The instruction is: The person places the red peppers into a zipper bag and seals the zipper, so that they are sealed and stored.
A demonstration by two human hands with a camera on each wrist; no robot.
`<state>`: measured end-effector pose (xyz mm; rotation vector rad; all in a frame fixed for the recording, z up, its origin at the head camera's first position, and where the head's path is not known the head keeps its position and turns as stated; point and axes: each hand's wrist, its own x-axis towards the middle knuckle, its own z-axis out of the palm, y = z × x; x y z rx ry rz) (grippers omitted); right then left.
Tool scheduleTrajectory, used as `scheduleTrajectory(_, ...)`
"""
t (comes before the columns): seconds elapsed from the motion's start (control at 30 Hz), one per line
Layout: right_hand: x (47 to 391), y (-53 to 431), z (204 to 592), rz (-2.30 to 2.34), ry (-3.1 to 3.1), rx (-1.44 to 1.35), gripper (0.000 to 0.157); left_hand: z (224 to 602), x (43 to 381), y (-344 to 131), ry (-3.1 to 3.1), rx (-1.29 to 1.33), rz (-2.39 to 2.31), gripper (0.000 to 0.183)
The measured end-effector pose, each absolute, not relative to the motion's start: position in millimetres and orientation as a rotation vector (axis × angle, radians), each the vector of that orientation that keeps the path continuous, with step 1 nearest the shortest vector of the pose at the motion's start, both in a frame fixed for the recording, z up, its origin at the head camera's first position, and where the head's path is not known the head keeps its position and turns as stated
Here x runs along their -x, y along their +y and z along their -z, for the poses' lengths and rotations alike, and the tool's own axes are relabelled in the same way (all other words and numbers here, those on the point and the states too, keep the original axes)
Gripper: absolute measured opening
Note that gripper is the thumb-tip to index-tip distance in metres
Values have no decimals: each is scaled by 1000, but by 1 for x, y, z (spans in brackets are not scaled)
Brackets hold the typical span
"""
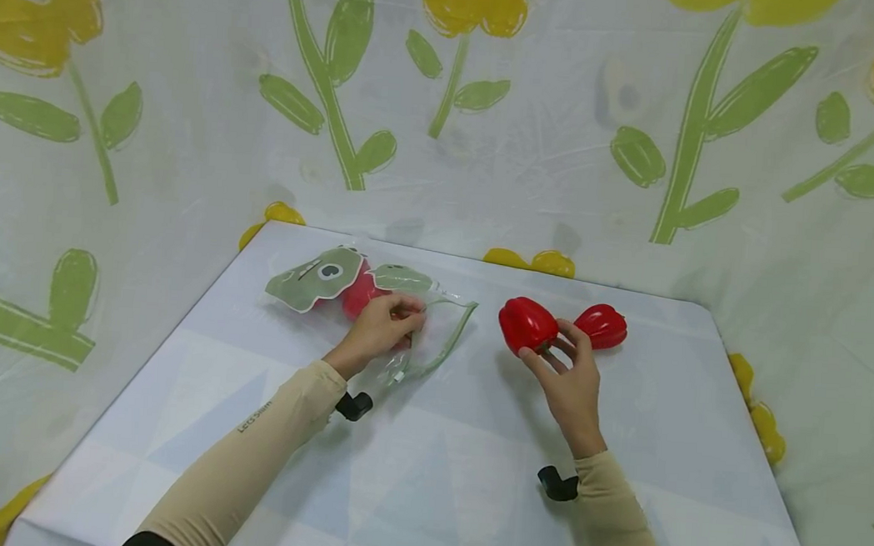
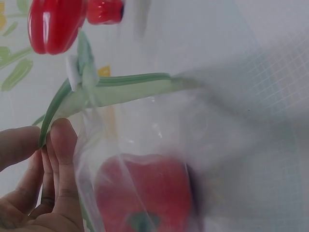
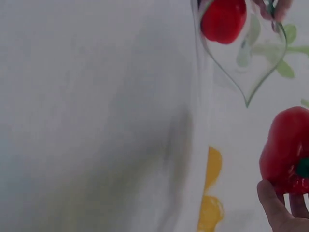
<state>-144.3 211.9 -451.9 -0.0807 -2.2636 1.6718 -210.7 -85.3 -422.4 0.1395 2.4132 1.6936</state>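
Observation:
A clear zip bag (image 1: 315, 280) with green printed leaf shapes lies at the back left of the table, its mouth spread toward the right. Inside it is a red bell pepper (image 1: 359, 295), seen through the plastic in the left wrist view too. My left hand (image 1: 382, 334) pinches the green-edged rim (image 2: 133, 79) of the bag between thumb and fingers. My right hand (image 1: 571, 390) grips another red bell pepper (image 1: 524, 322), raised to the right of the bag mouth and apart from it. Behind that hand, a third red bell pepper (image 1: 608, 327) rests on the table.
The table (image 1: 424, 489) has a pale blue and white triangle-patterned cover. A cloth (image 1: 518, 169) with yellow flowers and green leaves hangs behind its back edge. Black camera mounts (image 1: 558, 484) stick out from both wrists.

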Motion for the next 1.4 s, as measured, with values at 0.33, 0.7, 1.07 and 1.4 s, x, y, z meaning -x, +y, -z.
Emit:
scheduleTrajectory(0.33, 149, 177, 466, -1785, -2318, -16, 74, 420, 212, -86, 2409, -149, -1706, 30)
scheduleTrajectory(0.7, 160, 136, 474, -1689, -2388, -72, 71, 420, 211, -88, 2429, -160, -1651, 37)
scheduleTrajectory(1.07, 176, 116, 481, -1572, -2497, -35, 71, 419, 210, -87, 2418, -197, -1651, 34)
scheduleTrajectory(1.4, 175, 115, 476, -1557, -2587, -9, 66, 421, 210, -88, 2429, -189, -1638, 35)
